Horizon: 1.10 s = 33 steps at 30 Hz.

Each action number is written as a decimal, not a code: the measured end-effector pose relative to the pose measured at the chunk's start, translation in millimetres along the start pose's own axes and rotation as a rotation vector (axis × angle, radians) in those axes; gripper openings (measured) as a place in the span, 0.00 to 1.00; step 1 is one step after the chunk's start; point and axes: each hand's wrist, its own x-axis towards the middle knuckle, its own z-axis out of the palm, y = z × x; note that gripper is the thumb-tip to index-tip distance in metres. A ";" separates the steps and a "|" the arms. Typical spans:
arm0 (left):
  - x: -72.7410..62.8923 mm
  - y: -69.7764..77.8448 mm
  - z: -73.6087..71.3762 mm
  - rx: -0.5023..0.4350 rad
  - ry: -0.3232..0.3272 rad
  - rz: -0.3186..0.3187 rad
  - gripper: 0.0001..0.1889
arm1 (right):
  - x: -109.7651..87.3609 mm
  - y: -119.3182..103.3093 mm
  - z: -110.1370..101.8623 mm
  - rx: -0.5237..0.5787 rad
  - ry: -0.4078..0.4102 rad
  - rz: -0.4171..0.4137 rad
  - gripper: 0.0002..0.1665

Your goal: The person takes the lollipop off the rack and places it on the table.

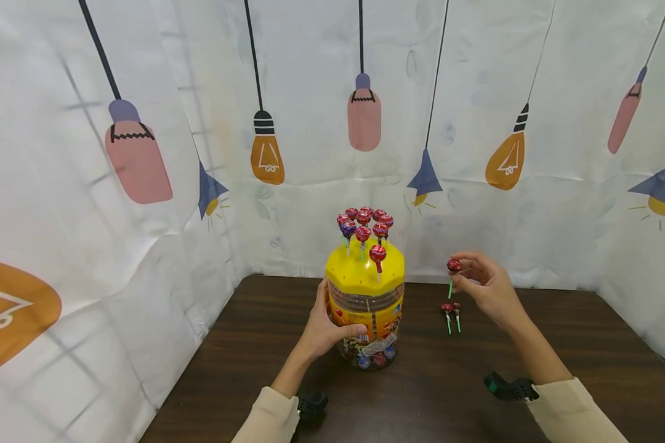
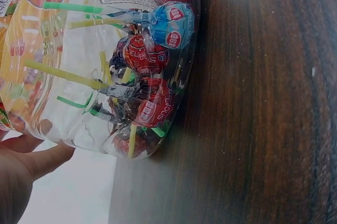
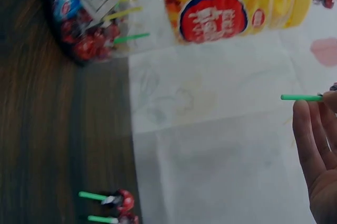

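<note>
A clear plastic jar (image 1: 385, 320) with a yellow lid (image 1: 360, 271) stands on the table, wrapped lollipops visible inside its base. Several red lollipops and a purple one (image 1: 347, 229) stick up from the lid. My left hand (image 1: 321, 329) grips the jar's left side, fingers behind and thumb across the front. To the right of the jar, my right hand (image 1: 484, 286) pinches a red-wrapped lollipop (image 1: 454, 266) above the table, its green stick (image 3: 300, 98) pointing down. Below that hand, two more red lollipops (image 1: 452, 309) lie side by side on the table.
The dark wooden table (image 1: 421, 394) ends at a white curtain (image 1: 310, 234) printed with hanging lamps, which also runs along the left side. Black wrist straps (image 1: 511, 389) are worn on both forearms.
</note>
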 end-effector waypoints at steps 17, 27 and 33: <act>-2.7 -0.4 -0.7 0.015 0.031 -0.014 0.54 | -21.1 56.1 -26.4 -0.106 0.024 0.141 0.24; -2.1 -2.4 -0.6 0.020 0.034 -0.009 0.53 | -28.9 79.2 -37.6 -0.100 0.016 0.215 0.22; -0.9 -1.2 -0.8 0.021 0.039 -0.021 0.53 | -33.7 94.2 -43.4 -0.089 -0.019 0.330 0.25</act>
